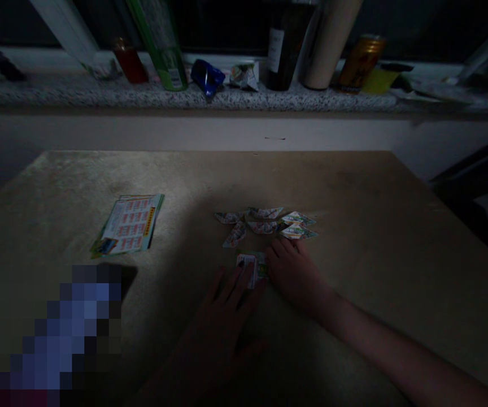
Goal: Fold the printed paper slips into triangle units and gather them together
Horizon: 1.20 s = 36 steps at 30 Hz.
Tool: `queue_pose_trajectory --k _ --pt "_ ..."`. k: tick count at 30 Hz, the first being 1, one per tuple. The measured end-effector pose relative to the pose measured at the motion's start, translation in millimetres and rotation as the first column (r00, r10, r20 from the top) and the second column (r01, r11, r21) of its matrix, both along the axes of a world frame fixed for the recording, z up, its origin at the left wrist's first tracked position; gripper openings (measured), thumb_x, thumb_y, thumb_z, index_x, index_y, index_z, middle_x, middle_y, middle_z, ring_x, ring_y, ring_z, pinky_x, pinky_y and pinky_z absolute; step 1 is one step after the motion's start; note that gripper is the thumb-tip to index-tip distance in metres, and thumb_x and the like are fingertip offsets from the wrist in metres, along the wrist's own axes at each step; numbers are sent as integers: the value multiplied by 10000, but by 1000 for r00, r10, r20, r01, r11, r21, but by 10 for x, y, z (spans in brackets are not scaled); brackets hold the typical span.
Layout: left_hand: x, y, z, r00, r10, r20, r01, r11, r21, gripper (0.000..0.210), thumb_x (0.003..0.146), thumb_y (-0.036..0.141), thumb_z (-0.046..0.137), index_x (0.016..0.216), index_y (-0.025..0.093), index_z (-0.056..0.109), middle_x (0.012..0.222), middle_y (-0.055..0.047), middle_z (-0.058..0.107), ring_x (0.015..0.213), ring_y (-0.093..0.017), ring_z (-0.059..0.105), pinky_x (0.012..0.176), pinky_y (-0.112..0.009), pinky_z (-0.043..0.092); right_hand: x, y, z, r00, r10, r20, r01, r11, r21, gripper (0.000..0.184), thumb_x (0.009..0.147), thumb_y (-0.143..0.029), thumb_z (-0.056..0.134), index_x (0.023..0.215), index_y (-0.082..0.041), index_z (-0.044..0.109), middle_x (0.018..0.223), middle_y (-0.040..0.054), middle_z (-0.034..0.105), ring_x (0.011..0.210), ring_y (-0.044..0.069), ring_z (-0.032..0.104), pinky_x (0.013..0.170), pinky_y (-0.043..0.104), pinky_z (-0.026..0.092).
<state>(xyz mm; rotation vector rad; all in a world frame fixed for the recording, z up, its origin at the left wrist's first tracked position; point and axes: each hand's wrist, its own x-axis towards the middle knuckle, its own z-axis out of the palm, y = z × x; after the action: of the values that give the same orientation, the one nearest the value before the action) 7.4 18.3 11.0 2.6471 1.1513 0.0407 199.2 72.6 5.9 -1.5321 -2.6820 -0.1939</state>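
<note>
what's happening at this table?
A person presses a small printed paper piece flat on the table with both hands: left hand laid over its near edge, right hand at its right side. Just beyond lies a cluster of folded paper shapes. A printed sheet lies to the left. The light is dim.

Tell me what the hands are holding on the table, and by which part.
Nothing is lifted. Both hands press a small folded paper piece flat on the table: left hand fingers on its near-left edge, right hand at its right side.
</note>
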Motion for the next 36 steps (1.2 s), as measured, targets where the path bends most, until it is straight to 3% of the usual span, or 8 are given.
queue_pose_trajectory --k 9,12,16,21,24,29,32,36 --pt "49 -97 -56 1000 0 -28 2 995 103 778 853 552 465 1464 167 175 1531 -86 181 1397 -264 151 1130 -470 85 -43 3 48 999 9 35 -9 1000 -3 106 853 -108 478 897 -151 563 892 92 574 850 263 499 765 389 344" --pt "62 -143 -101 1000 -4 -8 5 988 152 867 826 661 408 1452 98 203 1496 -135 274 1374 -274 229 1125 -445 113 -46 7 52 999 17 29 -17 1000 -5 119 851 -100 474 907 -151 566 894 95 581 852 258 503 768 387 343" --pt "79 -150 -95 1000 -25 -19 28 989 143 946 780 732 394 1444 78 232 1450 -183 349 1333 -308 317 1099 -467 174 -43 4 79 1000 21 17 -21 1000 0 118 855 -101 471 888 -156 571 881 97 584 851 253 507 772 383 341" --pt "70 -130 -53 999 -32 -4 32 995 93 1050 711 770 449 1465 96 163 1481 -162 297 1340 -326 291 1106 -482 164 -43 2 59 1000 20 7 -20 1000 19 111 852 -105 483 893 -157 573 881 95 588 846 255 511 765 388 346" --pt "52 -112 -45 999 -47 11 46 998 52 1042 723 786 396 1468 101 144 1492 -147 275 1358 -314 250 1114 -492 124 -19 -24 25 998 54 7 -55 994 95 137 858 -96 471 894 -163 585 864 88 598 837 250 509 778 396 347" --pt "56 -106 -49 1000 -20 20 20 1000 23 1061 693 780 459 1452 85 201 1506 -143 237 1375 -316 203 1112 -467 146 104 -183 33 962 251 -110 -207 929 305 211 898 -170 461 1064 -151 591 977 82 634 926 238 495 882 421 317" --pt "64 -120 -61 1000 -17 25 17 1000 23 1045 688 766 490 1444 92 232 1511 -135 227 1376 -316 201 1111 -455 161 196 -332 50 956 212 -201 -157 953 258 234 905 -284 492 1089 -187 600 935 52 650 888 213 505 862 386 337" --pt "67 -129 -70 999 -14 28 14 1000 26 1047 685 786 463 1449 111 226 1503 -134 255 1370 -315 218 1111 -457 160 284 -475 13 963 155 -222 -137 986 91 362 867 -411 545 1173 -222 576 1041 49 652 964 223 519 933 406 311"
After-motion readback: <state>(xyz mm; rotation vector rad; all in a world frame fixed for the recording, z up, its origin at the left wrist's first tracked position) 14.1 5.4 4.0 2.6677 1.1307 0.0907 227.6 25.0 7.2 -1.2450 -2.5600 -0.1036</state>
